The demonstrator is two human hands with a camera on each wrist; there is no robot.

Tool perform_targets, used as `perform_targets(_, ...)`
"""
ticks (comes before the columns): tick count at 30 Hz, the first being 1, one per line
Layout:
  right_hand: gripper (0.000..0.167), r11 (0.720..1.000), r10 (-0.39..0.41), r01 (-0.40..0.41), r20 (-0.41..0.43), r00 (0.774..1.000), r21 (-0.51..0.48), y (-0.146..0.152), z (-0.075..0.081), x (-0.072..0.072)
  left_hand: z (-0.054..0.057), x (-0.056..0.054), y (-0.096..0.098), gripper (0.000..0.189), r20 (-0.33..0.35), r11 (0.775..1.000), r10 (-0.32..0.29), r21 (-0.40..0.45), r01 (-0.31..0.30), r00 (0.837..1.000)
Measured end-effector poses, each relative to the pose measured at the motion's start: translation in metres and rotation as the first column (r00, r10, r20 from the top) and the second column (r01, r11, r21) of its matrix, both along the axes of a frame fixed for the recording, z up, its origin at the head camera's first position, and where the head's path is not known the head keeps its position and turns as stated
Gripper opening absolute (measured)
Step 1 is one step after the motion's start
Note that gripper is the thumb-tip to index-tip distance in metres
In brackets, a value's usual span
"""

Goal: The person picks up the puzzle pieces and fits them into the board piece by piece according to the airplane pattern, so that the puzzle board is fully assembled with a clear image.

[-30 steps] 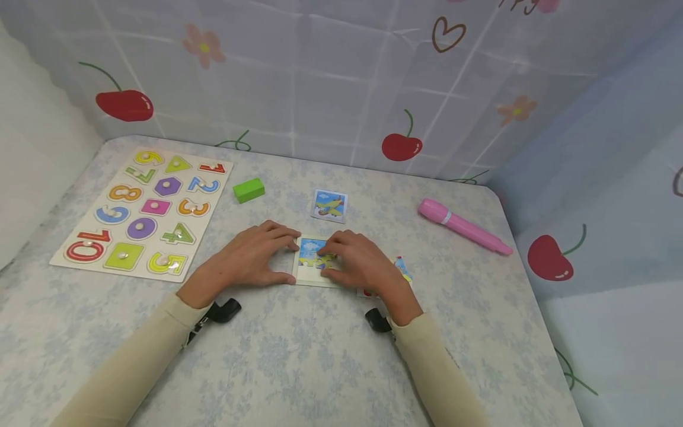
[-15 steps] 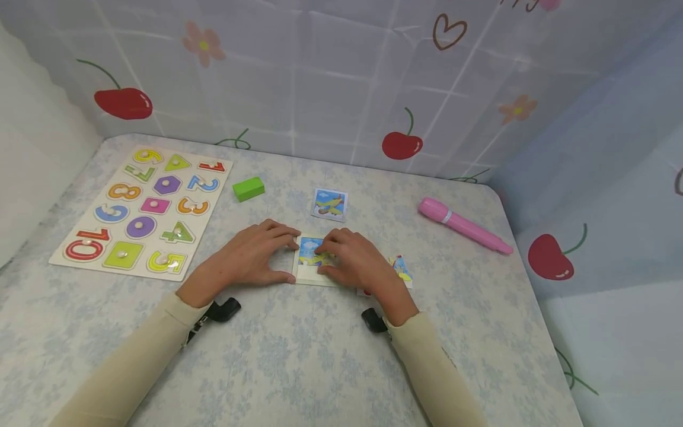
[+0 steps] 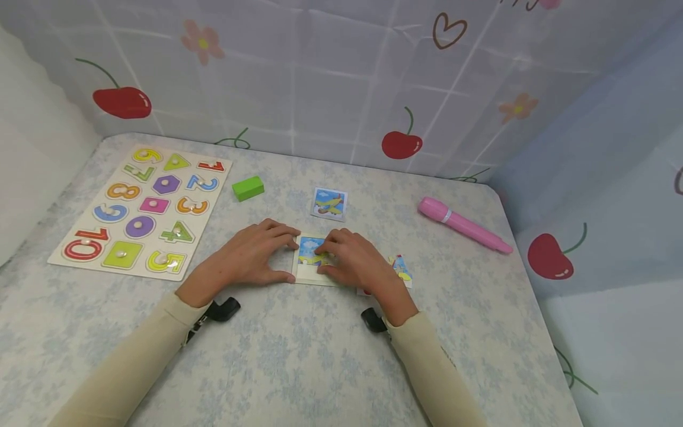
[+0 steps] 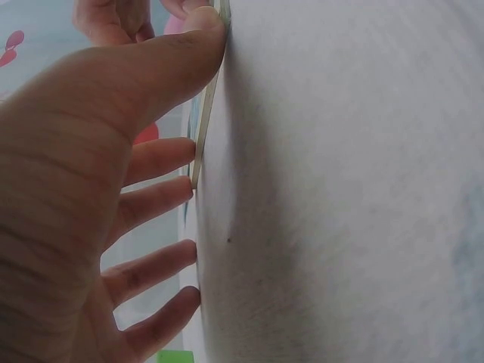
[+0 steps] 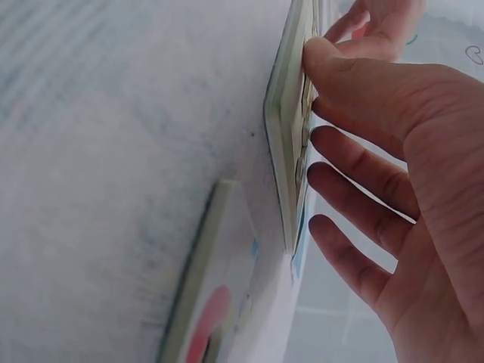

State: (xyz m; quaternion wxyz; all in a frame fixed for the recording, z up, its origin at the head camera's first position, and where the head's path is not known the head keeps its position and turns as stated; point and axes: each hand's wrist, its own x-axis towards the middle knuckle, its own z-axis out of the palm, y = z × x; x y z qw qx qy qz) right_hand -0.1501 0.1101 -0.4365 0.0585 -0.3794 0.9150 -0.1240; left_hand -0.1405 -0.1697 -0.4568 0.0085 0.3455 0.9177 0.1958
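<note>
The puzzle tray [image 3: 308, 273] lies flat on the table, its left edge running almost straight away from the person; the right hand covers its right end, so which side is longer cannot be told. The printed cloud sits toward the far edge and the yellow part toward the near one. Pieces fill the tray's far part, and a pale bare strip shows at its near side. Left of the tray, the number board [image 3: 200, 219] holds knobbed numbers and shapes.

The left hand [image 3: 245, 255] is spread along the tray's left edge, thumb at the near corner, clasping nothing. The right hand [image 3: 358, 261] arches over the tray from the right, fingers loosely bent, tips resting on the pieces without a grasp. Both forearms slant inward from the near side. Just right of the tray, colourful pieces [image 3: 402, 273] show beside the right wrist; beyond it lies an aeroplane card [image 3: 329, 203].
</note>
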Motion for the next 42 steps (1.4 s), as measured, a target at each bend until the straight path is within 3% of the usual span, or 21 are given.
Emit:
perform_targets(7,0.041,1.0,-0.012,0.013,0.009,1.0,-0.022,0.005,0.0,0.0,-0.002,0.0,0.0,0.065,-0.01,1.0,-0.005,0.014,0.005,1.0)
perform_targets(13,0.043,0.996,-0.066,0.069,0.061,0.996,-0.055,0.014,0.004,-0.001,-0.001,0.0,0.0,0.066,-0.002,1.0,0.002,-0.004,-0.002,1.0)
perform_targets(24,0.052,0.978,-0.183,0.192,0.113,0.977,-0.078,0.052,0.013,0.001,-0.001,0.002,0.001,0.066,-0.006,1.0,0.006,-0.014,-0.006,1.0)
perform_targets(42,0.048,0.952,-0.255,0.279,0.181,0.95,-0.122,0.105,0.01,0.006,0.001,0.002,0.002,0.067,-0.005,1.0,0.003,-0.007,-0.003,1.0)
